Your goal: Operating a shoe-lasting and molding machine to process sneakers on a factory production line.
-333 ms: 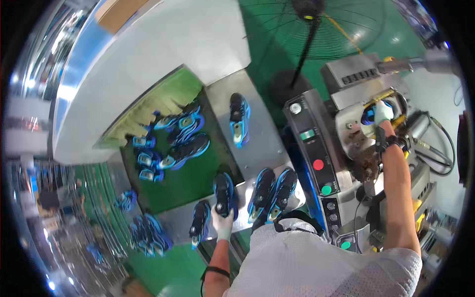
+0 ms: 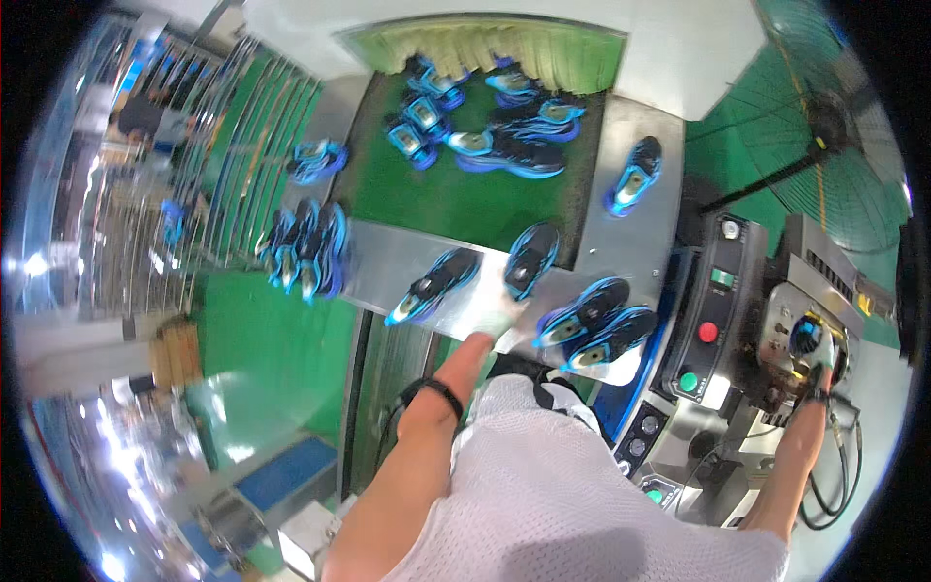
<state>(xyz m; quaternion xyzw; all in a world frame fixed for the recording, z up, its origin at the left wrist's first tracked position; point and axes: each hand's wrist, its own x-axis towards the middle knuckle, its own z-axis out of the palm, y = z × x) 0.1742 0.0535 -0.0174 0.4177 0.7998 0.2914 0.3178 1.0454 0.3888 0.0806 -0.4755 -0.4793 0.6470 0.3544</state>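
My left hand (image 2: 499, 312), in a white glove, is closed on the heel end of a black-and-blue sneaker (image 2: 532, 260) at the front edge of the metal ledge. Just left of it lies another sneaker (image 2: 435, 285), and a pair of sneakers (image 2: 596, 324) rests to its right. Far off to the right, my gloved right hand (image 2: 822, 354) reaches into a metal machine (image 2: 781, 308). Its fingers close around a blue-and-black sneaker (image 2: 805, 335) seated there; the fingertips are partly hidden.
A green conveyor belt (image 2: 388, 204) carries several sneakers out from under a fringed curtain (image 2: 485, 47). One sneaker (image 2: 635, 177) sits on the right-hand ledge, and several (image 2: 308, 247) stand at the left corner. A control panel (image 2: 713, 301) with buttons and a floor fan (image 2: 827, 121) are at right.
My view has swung left, so the belt now sits nearer the middle and the machine farther right. Both hands stay at their sneakers.
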